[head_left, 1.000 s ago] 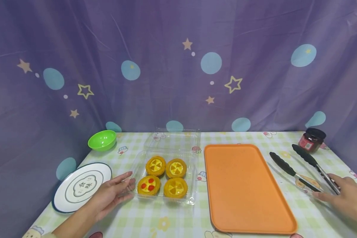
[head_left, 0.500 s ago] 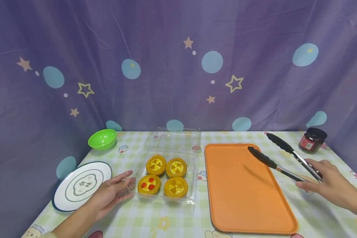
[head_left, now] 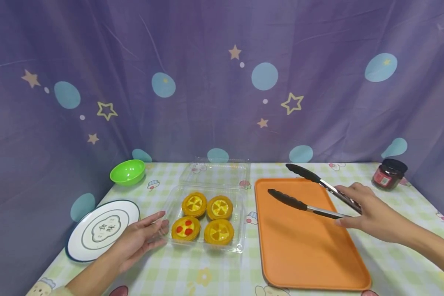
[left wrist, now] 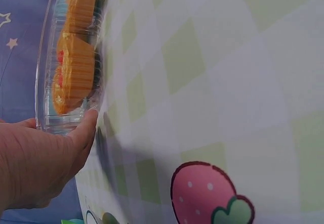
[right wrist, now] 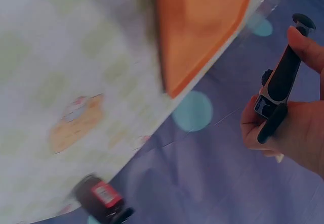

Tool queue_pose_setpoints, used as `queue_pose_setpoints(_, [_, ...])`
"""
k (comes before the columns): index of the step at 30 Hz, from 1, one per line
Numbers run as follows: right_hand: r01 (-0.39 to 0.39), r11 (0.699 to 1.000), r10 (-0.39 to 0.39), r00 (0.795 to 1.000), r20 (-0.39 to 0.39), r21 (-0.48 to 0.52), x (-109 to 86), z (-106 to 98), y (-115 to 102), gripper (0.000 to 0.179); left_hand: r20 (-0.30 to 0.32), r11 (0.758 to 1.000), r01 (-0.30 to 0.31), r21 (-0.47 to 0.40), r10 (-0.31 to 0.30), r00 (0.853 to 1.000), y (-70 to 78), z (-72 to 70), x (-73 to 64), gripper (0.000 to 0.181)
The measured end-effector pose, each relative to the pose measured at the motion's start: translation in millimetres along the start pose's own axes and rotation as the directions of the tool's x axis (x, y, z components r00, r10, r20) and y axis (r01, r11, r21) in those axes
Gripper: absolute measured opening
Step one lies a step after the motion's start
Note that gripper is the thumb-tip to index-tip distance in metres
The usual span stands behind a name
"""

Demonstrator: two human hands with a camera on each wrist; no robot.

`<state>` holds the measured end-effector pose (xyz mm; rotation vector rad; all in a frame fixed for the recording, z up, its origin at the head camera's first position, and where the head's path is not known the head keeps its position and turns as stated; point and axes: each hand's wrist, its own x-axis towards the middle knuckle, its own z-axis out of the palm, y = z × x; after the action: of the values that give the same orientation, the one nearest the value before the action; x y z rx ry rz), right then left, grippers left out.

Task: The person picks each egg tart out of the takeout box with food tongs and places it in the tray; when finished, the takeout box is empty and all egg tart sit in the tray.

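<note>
Tongs (head_left: 288,200) moved left over tray (head_left: 299,255), right fingers (head_left: 348,222) gripping them, left fingers (head_left: 152,219) (loosely spread) touching clear box (head_left: 239,222).

The plate (head_left: 79,236) bears the characters 食味 (head_left: 107,229); the label (head_left: 382,179) on the jar (head_left: 391,174) is too small to read.

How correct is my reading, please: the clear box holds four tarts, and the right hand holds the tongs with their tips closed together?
The tips are not closed: the head view shows the tongs spread apart, in the right hand. The clear box does hold four tarts.
</note>
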<state>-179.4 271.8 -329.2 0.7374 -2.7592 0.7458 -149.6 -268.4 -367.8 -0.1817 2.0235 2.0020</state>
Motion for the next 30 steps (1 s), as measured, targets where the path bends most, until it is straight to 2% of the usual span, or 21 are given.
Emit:
queue_pose_setpoints(4, [0.003,0.999,-0.006,0.997,0.073,0.04,14.5,-1,-18,0.082,-0.001,1.0,-0.004,0.006,0.004,1.0,0.5,-0.5,0.1,0.059])
queue_pose_setpoints(9, [0.064,0.997,-0.068,0.992,0.11,0.047,33.3,-2,-37,0.083,0.004,1.0,-0.004,0.007,0.004,1.0,0.5,-0.6,1.0,0.058])
queue_pose_setpoints(16, [0.09,0.995,-0.096,0.977,0.19,0.039,51.6,0,-64,0.081,-0.007,1.0,0.006,0.014,-0.006,1.0,2.0,0.6,0.9,0.056])
queue_pose_setpoints(25, [0.13,0.991,-0.135,0.94,0.312,0.036,74.2,15,-96,0.074,-0.009,1.0,-0.001,0.009,0.001,1.0,0.1,2.0,-0.6,0.056])
queue_pose_setpoints(30, [0.103,0.994,-0.106,0.917,0.384,0.028,82.8,26,-109,0.064,-0.016,1.0,-0.003,0.006,0.003,1.0,0.1,1.4,-0.9,0.056])
